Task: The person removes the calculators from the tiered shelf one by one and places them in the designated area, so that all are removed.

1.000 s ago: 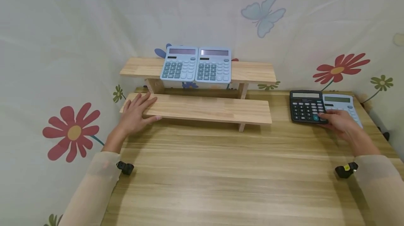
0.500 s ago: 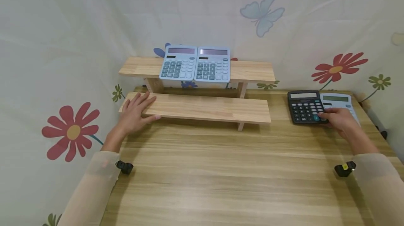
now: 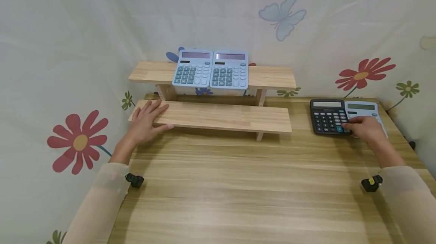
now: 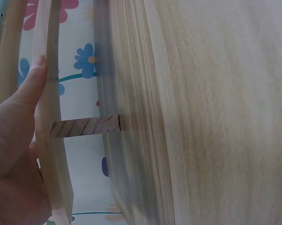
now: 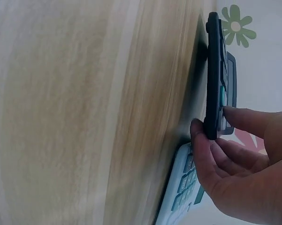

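Note:
My right hand (image 3: pixel 366 129) pinches the lower right corner of a black calculator (image 3: pixel 327 117). In the right wrist view the thumb lies on its key face and fingers are under the edge, with the near end of the black calculator (image 5: pixel 213 89) a little off the table. A light blue calculator (image 3: pixel 362 108) lies beside it, partly covered by the hand. On the left end of the lower wooden shelf board (image 3: pixel 221 116) rests my left hand (image 3: pixel 144 122), fingers spread on top, thumb along the front edge.
Two light blue calculators (image 3: pixel 192 68) stand side by side, tilted back, on the upper shelf board (image 3: pixel 276 77). The shelf stands at the back of the wood-grain table (image 3: pixel 238 183). Behind is a flowered cloth (image 3: pixel 218 9).
The black calculator and my right hand have shifted slightly left; its raised tilt in the half-second-old frame has lessened. My left hand has stayed on the shelf board.

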A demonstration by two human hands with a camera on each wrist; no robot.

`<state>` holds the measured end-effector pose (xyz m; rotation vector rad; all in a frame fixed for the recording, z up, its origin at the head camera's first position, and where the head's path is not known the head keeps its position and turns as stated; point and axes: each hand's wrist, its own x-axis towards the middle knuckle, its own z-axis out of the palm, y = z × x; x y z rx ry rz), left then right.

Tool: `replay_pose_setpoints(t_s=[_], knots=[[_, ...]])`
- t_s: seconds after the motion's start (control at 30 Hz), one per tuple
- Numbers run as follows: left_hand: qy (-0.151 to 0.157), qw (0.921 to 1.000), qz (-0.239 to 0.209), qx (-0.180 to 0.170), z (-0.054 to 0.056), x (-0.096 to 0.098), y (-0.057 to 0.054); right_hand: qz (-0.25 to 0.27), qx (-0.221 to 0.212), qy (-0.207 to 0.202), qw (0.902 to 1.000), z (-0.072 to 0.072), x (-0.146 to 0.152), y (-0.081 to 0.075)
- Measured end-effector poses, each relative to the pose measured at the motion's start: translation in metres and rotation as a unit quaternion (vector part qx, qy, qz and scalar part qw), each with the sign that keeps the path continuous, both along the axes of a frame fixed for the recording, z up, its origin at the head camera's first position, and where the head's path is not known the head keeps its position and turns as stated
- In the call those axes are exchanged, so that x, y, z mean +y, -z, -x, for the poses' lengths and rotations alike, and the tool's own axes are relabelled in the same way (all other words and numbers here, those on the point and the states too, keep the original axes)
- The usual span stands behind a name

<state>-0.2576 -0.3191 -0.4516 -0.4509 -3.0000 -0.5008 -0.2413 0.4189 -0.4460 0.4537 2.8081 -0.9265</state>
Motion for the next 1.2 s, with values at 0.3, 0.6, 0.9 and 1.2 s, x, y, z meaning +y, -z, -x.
replay_pose_setpoints(t_s=[0.3, 0.6, 0.9, 1.2], knots=[[0.000, 1.0000, 0.003, 0.001, 0.000, 0.000, 0.002, -0.023, 0.015, -0.009, 0.9996, -0.004, -0.001, -0.002], [0.004, 0.9999, -0.004, 0.010, 0.000, 0.000, 0.002, -0.043, 0.030, -0.033, 0.9981, -0.005, -0.001, -0.005], [-0.002, 1.0000, -0.005, 0.004, 0.000, 0.000, 0.001, -0.057, 0.035, -0.005, 0.9977, -0.006, -0.007, -0.002], [0.002, 1.0000, -0.001, 0.003, -0.001, 0.002, -0.002, -0.072, 0.058, 0.012, 0.9956, -0.006, -0.012, 0.000]])
